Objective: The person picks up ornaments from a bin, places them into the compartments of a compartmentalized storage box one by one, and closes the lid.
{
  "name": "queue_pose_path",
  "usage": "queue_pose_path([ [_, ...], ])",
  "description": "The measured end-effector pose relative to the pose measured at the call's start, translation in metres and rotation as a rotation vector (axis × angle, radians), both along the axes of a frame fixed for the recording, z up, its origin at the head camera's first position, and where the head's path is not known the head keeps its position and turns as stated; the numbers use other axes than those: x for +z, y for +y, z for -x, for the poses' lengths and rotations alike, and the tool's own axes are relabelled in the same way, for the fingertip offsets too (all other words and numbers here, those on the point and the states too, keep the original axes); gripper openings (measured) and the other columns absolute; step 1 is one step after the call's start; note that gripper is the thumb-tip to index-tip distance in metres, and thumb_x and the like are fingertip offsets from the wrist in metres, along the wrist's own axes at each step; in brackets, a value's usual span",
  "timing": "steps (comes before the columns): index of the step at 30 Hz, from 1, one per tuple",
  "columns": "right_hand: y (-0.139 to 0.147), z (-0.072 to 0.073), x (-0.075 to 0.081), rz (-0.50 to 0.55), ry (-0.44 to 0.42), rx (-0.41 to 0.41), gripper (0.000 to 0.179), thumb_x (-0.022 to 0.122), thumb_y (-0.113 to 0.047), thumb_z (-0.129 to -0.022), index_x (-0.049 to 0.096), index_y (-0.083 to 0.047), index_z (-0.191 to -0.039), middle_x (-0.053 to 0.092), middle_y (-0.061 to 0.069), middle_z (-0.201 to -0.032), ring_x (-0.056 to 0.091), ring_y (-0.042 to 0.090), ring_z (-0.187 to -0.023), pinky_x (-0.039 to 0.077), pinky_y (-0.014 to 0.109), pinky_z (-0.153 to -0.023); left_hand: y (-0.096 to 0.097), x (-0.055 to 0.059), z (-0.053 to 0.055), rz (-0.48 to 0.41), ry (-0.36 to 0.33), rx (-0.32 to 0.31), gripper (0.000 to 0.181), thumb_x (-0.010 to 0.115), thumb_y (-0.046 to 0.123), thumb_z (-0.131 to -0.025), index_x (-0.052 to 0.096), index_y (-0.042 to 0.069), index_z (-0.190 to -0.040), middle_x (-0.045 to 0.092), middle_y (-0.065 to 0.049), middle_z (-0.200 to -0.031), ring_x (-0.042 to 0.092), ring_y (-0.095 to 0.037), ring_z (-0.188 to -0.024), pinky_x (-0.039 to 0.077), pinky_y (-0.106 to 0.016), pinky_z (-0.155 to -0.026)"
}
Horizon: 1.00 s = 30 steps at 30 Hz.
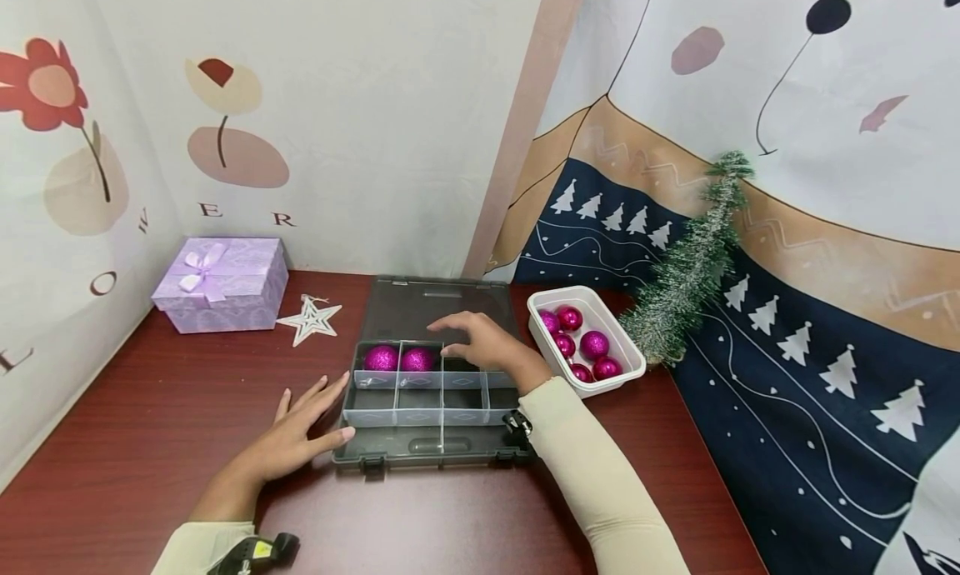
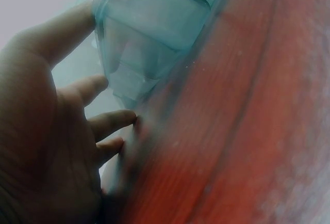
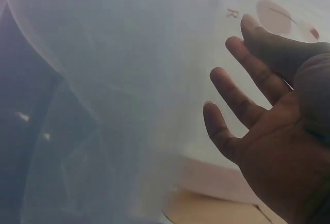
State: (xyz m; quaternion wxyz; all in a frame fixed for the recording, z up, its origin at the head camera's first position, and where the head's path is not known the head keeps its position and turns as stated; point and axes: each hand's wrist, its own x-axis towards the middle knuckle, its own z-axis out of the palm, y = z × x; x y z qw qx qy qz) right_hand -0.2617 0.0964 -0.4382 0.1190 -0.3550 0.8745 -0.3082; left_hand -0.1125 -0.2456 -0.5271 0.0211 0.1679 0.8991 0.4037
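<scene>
A dark see-through divided organizer box (image 1: 427, 443) lies with its lid (image 1: 442, 300) folded back behind it. Two glittery magenta balls, a left one (image 1: 381, 358) and a right one (image 1: 417, 360), sit in neighbouring compartments of the back row. Over that row, just right of the balls, hovers my right hand (image 1: 483, 342), fingers spread and holding nothing. My left hand (image 1: 300, 433) rests by the box's left side, fingers extended with thumb and fingertips at its edge. The left wrist view shows the same fingers beside the box's clear wall (image 2: 149, 33).
Right of the box stands a white tub (image 1: 627, 373) holding several magenta balls (image 1: 594, 345). Behind it leans a small frosted tree (image 1: 693, 267). On the left are a lilac gift box (image 1: 232, 287) and a white star ornament (image 1: 311, 319), all on a reddish-brown table (image 1: 150, 408).
</scene>
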Motion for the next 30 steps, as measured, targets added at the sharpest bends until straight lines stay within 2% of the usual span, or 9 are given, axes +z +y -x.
queue_pose_path([
  [6, 0.017, 0.003, 0.0, 0.086, 0.05, -0.014, 0.046, 0.078, -0.01, -0.101, 0.069, -0.009, -0.146, 0.069, 0.01, -0.152, 0.06, 0.031, -0.148, 0.048, 0.055, -0.124, -0.001, -0.001, 0.0, 0.0, -0.004, 0.002, 0.087, 0.074, 0.04, -0.101, 0.032, 0.016, -0.173, 0.037, -0.024, -0.176, 0.018, -0.062, -0.163, -0.016, -0.083, -0.125],
  [11, 0.032, 0.004, 0.003, 0.135, 0.053, -0.036, 0.048, 0.081, -0.012, -0.099, 0.069, -0.009, -0.146, 0.069, 0.013, -0.152, 0.06, 0.034, -0.147, 0.049, 0.062, -0.122, -0.001, 0.0, 0.0, -0.003, -0.008, -0.001, 0.087, 0.074, 0.04, -0.101, 0.032, 0.015, -0.173, 0.036, -0.024, -0.176, 0.017, -0.062, -0.163, -0.016, -0.083, -0.124],
  [21, 0.064, -0.002, 0.011, 0.153, 0.025, -0.141, 0.049, 0.079, -0.02, -0.102, 0.067, -0.014, -0.149, 0.066, 0.013, -0.156, 0.058, 0.037, -0.148, 0.048, 0.062, -0.122, 0.0, 0.0, 0.0, -0.012, -0.014, -0.002, 0.087, 0.074, 0.04, -0.101, 0.032, 0.016, -0.173, 0.036, -0.023, -0.176, 0.016, -0.062, -0.163, -0.018, -0.082, -0.125],
  [26, 0.084, -0.004, 0.014, 0.165, 0.042, -0.196, 0.049, 0.08, -0.019, -0.1, 0.068, -0.011, -0.148, 0.066, 0.015, -0.154, 0.062, 0.039, -0.141, 0.051, 0.061, -0.119, 0.0, 0.0, 0.0, -0.014, -0.011, -0.006, 0.087, 0.074, 0.04, -0.101, 0.032, 0.016, -0.173, 0.036, -0.024, -0.176, 0.016, -0.062, -0.163, -0.017, -0.083, -0.124],
  [30, 0.1, -0.005, 0.014, 0.196, 0.042, -0.247, 0.048, 0.08, -0.018, -0.1, 0.069, -0.008, -0.146, 0.066, 0.018, -0.153, 0.06, 0.041, -0.142, 0.048, 0.065, -0.121, 0.0, 0.0, 0.0, -0.013, -0.009, -0.005, 0.087, 0.074, 0.039, -0.101, 0.032, 0.016, -0.173, 0.036, -0.024, -0.176, 0.016, -0.062, -0.163, -0.017, -0.083, -0.124],
])
